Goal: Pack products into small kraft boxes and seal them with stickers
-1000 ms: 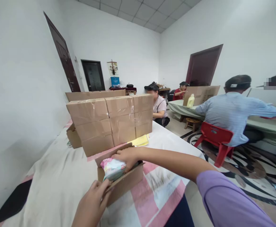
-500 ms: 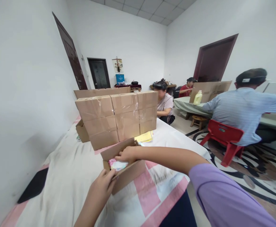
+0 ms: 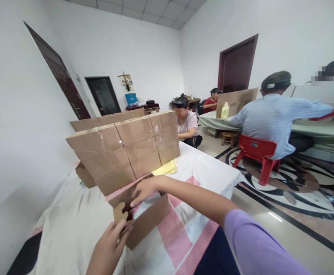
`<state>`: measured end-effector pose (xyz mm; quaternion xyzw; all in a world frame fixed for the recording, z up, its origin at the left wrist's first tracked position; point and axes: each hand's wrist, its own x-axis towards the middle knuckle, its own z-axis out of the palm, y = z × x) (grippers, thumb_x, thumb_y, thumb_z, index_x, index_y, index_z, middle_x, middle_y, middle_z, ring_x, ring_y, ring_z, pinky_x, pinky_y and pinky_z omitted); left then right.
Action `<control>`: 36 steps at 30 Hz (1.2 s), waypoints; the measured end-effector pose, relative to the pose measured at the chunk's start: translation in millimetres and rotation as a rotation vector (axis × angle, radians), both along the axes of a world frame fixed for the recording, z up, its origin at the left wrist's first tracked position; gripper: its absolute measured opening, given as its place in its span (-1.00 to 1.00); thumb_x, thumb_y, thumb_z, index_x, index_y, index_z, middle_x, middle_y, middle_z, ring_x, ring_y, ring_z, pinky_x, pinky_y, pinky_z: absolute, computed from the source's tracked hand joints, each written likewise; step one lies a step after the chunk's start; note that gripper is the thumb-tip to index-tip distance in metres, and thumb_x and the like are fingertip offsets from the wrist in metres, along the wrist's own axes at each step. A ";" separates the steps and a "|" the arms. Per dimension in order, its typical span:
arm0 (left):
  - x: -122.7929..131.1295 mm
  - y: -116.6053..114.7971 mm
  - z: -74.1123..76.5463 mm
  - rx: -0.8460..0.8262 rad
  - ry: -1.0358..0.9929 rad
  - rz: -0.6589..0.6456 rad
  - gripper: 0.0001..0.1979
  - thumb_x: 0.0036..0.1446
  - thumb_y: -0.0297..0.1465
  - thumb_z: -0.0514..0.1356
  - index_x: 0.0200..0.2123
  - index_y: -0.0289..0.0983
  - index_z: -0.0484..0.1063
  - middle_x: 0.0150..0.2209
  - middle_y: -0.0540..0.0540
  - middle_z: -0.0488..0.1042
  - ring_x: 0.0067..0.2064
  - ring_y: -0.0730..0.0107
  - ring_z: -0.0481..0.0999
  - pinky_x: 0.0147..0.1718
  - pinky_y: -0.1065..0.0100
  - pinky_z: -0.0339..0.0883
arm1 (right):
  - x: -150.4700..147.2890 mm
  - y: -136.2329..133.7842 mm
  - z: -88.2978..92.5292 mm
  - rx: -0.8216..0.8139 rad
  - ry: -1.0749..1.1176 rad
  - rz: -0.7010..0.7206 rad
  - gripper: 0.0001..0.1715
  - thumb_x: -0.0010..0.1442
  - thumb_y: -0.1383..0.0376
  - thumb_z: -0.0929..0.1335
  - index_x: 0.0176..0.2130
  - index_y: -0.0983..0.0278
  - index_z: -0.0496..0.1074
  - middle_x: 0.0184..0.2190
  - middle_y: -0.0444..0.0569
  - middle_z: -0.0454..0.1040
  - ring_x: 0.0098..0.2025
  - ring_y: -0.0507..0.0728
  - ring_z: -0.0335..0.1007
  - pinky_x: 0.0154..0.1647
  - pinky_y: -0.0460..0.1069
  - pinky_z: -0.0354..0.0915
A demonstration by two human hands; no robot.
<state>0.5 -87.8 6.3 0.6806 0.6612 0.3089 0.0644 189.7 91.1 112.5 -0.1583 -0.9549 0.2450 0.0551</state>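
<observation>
An open cardboard box (image 3: pixel 151 220) stands tilted across my view on the cloth-covered table. At its near left corner, my left hand (image 3: pixel 111 240) pinches the wall between thumb and fingers. A notched flap (image 3: pixel 120 213) shows inside the left end. My right hand (image 3: pixel 146 190) reaches down into the box with bent fingers, closed at the left end of a soft white packet with some pink (image 3: pixel 147 203). That hand hides much of the packet, so its exact grip is partly covered.
Behind the box rises a wall of taped cartons (image 3: pixel 126 149). Yellow paper (image 3: pixel 167 167) lies at its right foot, and a smaller carton (image 3: pixel 84 175) sits at left. One person (image 3: pixel 188 122) crouches beyond the table; another sits on a red chair (image 3: pixel 257 147) at right.
My view has turned right and tilted. The notched flap at the box's left end now shows. My right hand covers more of the packet, while my left hand stays on the corner.
</observation>
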 end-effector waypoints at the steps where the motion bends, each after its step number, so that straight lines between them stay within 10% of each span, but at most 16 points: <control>1: -1.8 0.7 -0.8 0.014 -0.026 -0.020 -0.63 0.29 -0.03 0.10 -0.39 -0.13 0.47 -0.38 -0.03 0.46 -0.39 0.30 0.52 -0.36 0.32 0.45 | 17.1 -4.3 2.5 -0.085 0.110 -0.037 -0.47 0.17 -0.10 0.48 -0.08 0.23 0.62 -0.20 -0.03 0.67 -0.23 0.17 0.59 -0.18 0.02 0.45; 6: -3.5 7.7 -2.3 0.281 -0.172 -0.002 -0.71 0.25 -0.09 0.21 -0.33 -0.18 0.52 -0.18 -0.14 0.42 -0.16 0.22 0.54 -0.22 0.27 0.49 | 90.6 -23.4 -52.8 -0.204 1.042 -0.578 -0.48 0.39 -0.05 0.28 0.11 0.23 0.47 0.09 0.14 0.54 0.15 0.25 0.46 0.19 0.14 0.34; 12: 6.7 23.7 -14.0 0.312 -0.322 0.182 -0.67 0.28 -0.12 0.13 -0.07 -0.23 0.41 -0.07 -0.18 0.50 0.00 0.18 0.54 0.01 0.15 0.49 | 75.4 -28.7 -126.8 -0.322 0.846 -0.486 -0.48 0.41 -0.06 0.21 -0.01 0.23 0.51 0.07 0.13 0.52 0.20 0.30 0.39 0.31 0.25 0.25; 21: 9.8 52.6 -6.1 0.186 -0.133 0.317 -0.24 0.18 -0.45 0.05 0.44 -0.31 -0.02 0.50 -0.36 -0.10 0.53 -0.13 -0.14 0.43 -0.13 -0.06 | 41.3 -34.7 -139.2 -0.308 0.883 -0.674 -0.11 0.20 0.31 0.25 0.46 0.21 0.04 0.46 0.11 0.10 0.51 0.24 -0.07 0.53 0.27 -0.08; 30: 37.0 38.8 20.6 -0.009 0.266 0.303 -0.57 0.35 -0.37 0.00 0.18 -0.10 0.47 0.18 -0.18 0.51 0.21 0.04 0.47 0.40 -0.31 -0.14 | 40.1 -31.6 -150.7 -0.454 0.978 -0.625 -0.13 0.22 0.29 0.24 0.47 0.18 0.05 0.48 0.05 0.11 0.52 0.19 -0.03 0.55 0.25 -0.11; 36: 45.6 28.0 5.6 -0.089 0.280 0.259 -0.41 0.35 -0.13 0.10 0.36 -0.21 0.30 0.42 -0.30 0.24 0.44 -0.09 0.20 0.38 -0.24 0.03 | 38.5 -32.8 -152.3 -0.390 1.010 -0.656 -0.26 0.26 0.23 0.22 0.39 0.24 0.20 0.43 0.08 0.21 0.48 0.20 0.06 0.53 0.22 -0.04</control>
